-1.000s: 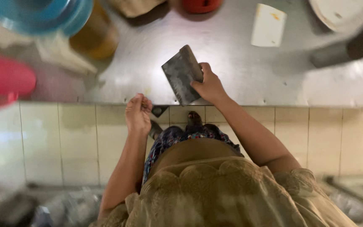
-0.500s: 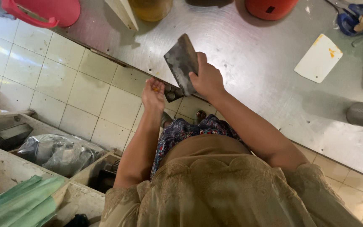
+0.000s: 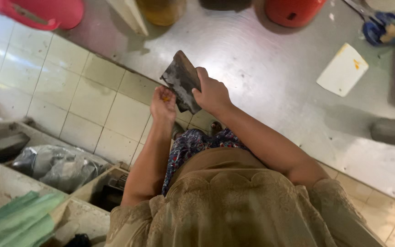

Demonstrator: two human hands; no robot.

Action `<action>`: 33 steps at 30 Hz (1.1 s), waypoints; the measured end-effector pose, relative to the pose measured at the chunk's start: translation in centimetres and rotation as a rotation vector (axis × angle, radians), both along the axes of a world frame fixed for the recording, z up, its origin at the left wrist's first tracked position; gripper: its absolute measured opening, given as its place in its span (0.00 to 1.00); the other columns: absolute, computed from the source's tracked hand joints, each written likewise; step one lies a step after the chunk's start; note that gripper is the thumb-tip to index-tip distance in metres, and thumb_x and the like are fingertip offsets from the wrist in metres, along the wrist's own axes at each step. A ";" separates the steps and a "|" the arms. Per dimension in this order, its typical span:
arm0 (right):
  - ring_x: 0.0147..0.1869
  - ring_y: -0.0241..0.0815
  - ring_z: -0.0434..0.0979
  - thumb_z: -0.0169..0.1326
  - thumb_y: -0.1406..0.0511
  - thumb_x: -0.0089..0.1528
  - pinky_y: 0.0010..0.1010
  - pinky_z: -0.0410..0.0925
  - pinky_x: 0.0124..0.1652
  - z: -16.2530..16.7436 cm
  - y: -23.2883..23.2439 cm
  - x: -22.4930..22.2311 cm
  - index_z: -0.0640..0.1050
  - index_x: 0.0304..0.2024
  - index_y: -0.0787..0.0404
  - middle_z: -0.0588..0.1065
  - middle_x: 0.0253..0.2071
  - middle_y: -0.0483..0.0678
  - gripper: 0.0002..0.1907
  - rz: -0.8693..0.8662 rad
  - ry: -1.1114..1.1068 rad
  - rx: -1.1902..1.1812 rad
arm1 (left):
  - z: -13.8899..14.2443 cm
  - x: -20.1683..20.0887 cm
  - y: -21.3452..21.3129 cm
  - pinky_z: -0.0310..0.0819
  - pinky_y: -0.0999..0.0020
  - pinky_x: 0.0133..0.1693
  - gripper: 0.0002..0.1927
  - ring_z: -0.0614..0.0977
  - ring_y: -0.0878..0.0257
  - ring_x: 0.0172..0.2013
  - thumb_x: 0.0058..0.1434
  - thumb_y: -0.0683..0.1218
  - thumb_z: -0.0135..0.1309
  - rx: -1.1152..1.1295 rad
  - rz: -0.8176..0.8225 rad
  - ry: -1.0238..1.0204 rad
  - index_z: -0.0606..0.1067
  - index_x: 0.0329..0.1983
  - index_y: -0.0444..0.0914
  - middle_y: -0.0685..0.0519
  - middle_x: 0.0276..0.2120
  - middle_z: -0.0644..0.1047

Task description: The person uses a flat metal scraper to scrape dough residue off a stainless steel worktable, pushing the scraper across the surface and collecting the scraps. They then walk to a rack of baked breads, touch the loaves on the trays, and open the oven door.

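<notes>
1. Gripping a broad, dark cleaver, the right hand is clenched around its lower end, fingers wrapped over the edge nearest the body; the blade rises from the fist up and to the left in the head view, its long axis slanting toward the far side of the counter.
2. The left hand sits just beside the blade's lower left corner, cupped with the palm up, and small orange bits lie in the palm. I cannot tell whether its fingers touch the steel. It grasps nothing firmly.
3. So the cleaver lies above and between the two hands, right at the edge of the steel counter, where the metal meets the tiled front.
4. Farther out on the counter: a white flat piece with orange smears well apart to the right, a red container and a yellowish jar at the far side, blue-handled scissors near the corner.
</notes>
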State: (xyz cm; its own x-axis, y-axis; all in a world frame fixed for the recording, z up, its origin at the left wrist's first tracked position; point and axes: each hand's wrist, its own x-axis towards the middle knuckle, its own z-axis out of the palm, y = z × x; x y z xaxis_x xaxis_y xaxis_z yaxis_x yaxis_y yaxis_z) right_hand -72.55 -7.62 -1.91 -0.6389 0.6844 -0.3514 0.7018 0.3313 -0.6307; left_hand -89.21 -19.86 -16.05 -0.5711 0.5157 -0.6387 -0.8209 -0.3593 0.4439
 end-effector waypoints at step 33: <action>0.59 0.43 0.77 0.63 0.68 0.60 0.33 0.70 0.56 -0.9 -15.6 -42.5 0.65 0.65 0.68 0.75 0.58 0.55 0.34 0.239 0.615 -0.319 | 6.1 -36.3 -26.0 0.81 0.63 0.45 0.06 0.82 0.60 0.36 0.68 0.43 0.58 0.085 0.353 0.083 0.77 0.43 0.36 0.52 0.34 0.80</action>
State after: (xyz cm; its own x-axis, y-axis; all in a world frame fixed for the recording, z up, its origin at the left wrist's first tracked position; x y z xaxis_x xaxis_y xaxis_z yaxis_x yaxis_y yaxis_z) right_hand -115.02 -23.26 -2.85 -0.9038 0.4261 -0.0398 0.1212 0.1657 -0.9787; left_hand -125.46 -45.89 -9.97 -0.7715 0.3266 -0.5460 -0.6021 -0.6523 0.4605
